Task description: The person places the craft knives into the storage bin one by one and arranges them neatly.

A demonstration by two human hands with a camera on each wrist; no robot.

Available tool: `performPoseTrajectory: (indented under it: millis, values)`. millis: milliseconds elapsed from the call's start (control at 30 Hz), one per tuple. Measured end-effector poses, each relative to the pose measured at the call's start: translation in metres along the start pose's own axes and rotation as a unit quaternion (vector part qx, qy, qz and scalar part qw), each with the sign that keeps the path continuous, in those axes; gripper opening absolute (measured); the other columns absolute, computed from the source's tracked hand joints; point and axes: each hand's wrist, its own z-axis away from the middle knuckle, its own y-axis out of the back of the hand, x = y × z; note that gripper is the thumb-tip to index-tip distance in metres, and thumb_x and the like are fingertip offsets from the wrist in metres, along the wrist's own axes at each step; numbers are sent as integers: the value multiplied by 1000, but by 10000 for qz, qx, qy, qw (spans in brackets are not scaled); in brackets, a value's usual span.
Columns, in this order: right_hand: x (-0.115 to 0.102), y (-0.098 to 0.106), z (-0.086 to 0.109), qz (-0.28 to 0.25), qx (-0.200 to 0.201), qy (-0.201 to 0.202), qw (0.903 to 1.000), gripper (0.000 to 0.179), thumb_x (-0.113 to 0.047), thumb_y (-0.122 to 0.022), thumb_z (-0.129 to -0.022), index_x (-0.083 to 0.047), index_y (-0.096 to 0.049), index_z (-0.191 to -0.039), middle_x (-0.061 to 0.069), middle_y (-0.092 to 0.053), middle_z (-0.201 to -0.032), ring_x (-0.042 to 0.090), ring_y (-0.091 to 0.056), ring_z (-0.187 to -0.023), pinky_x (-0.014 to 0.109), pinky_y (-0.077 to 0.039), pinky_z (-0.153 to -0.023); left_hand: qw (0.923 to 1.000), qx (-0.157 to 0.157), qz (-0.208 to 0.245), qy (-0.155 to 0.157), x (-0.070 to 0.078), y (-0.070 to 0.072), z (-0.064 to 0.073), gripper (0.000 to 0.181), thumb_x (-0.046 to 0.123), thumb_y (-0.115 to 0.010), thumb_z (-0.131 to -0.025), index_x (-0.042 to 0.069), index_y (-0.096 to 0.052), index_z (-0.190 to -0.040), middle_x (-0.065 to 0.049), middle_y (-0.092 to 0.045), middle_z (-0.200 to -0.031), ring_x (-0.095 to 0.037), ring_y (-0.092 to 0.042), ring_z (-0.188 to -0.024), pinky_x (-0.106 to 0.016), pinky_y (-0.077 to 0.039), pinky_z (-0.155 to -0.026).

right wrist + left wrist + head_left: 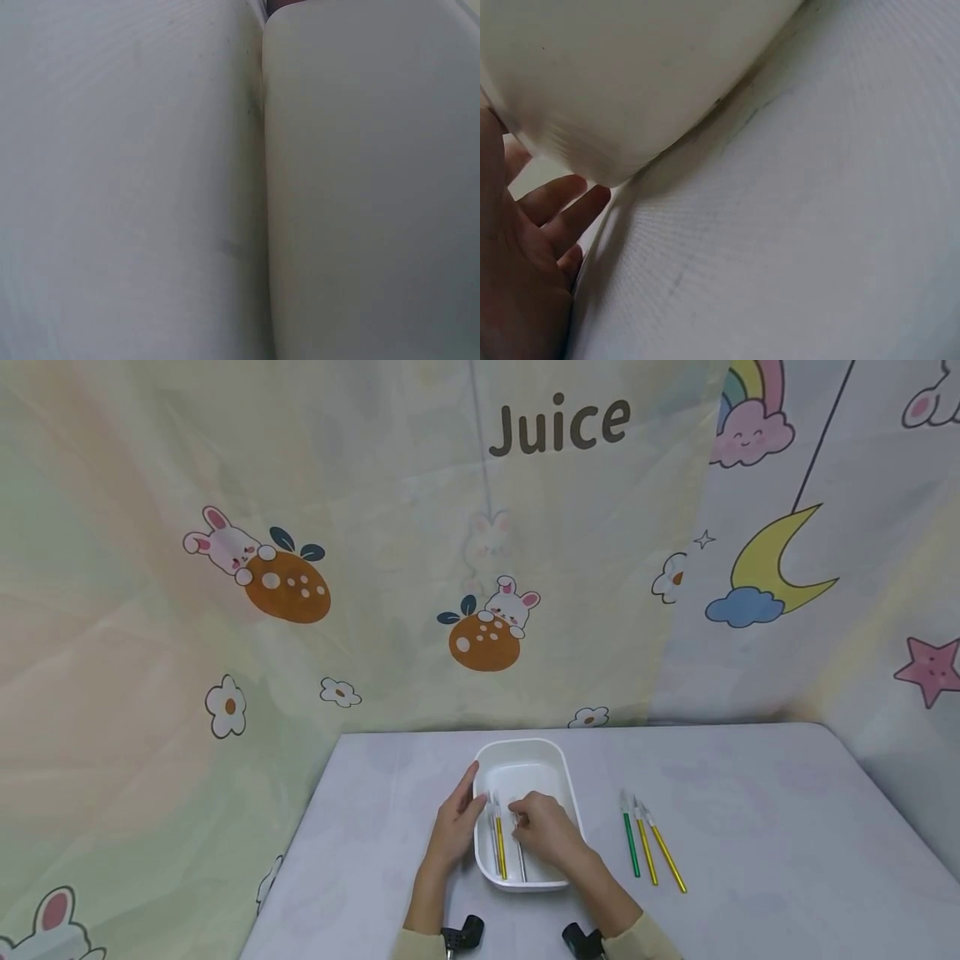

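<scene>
A white rectangular tray (525, 752) with rounded corners stands on the table. My left hand (453, 827) holds its left wall, thumb over the rim and fingers along the outside; in the left wrist view the fingers (577, 214) lie against the tray's outer side (630, 82). Inside the tray, my right hand (550, 831) pinches a slim silver pen-like stick (522, 864) between thumb and curled fingers. To its left lie a yellow pen-like stick (501, 847) and another silver one (494, 843), both with clear tips. The right wrist view shows just the tray's outer wall (367, 180).
On the table (765, 827) right of the tray lie a green pen-like stick (632, 843) and two yellow ones, one (646, 847) beside the other (667, 858), clear tips pointing away. A printed curtain (390, 527) hangs behind the table's far edge.
</scene>
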Motion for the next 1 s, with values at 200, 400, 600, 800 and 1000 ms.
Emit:
performPoseTrajectory:
  millis: [200,400,600,800,1000]
  values:
    - [0,0,0,110,4,81,9999,30,1,-84,-80,0,-78,-109,-1,-60,-76,12,-52,-70,23,-44,-59,9999,-22,93,-56,-1,-1,0,56,28,-58,-107,37,-41,-159,13,-39,-165,-16,-36,-155,-43,-29,-128]
    - [-1,1,2,38,-207,-55,9998,39,-5,-83,-83,0,-75,-121,-6,-62,-68,9,-55,-60,20,-43,-53,9999,-49,127,-50,1,1,-1,56,25,-57,-107,36,-41,-159,12,-39,-165,-14,-36,-155,-39,-29,-128]
    - [-2,1,3,-219,-401,-148,9988,43,-5,-83,-84,0,-72,-125,-7,-61,-61,8,-58,-50,21,-43,-46,10000,-55,52,-63,3,1,0,55,25,-56,-108,35,-40,-160,10,-38,-166,-16,-35,-155,-41,-30,-128]
    - [0,1,1,-113,-387,91,9991,39,-4,-83,-83,-1,-74,-121,-6,-66,-70,8,-58,-60,21,-46,-54,10000,-29,1,-6,1,0,0,56,26,-57,-108,36,-40,-160,11,-38,-166,-16,-35,-155,-42,-30,-128]
    - [1,1,-1,-277,-412,187,9986,36,-3,-83,-84,0,-75,-119,-3,-71,-77,8,-61,-67,22,-52,-59,10000,-37,-40,-16,1,1,0,55,28,-57,-108,36,-40,-160,10,-38,-166,-17,-35,-155,-43,-31,-128]
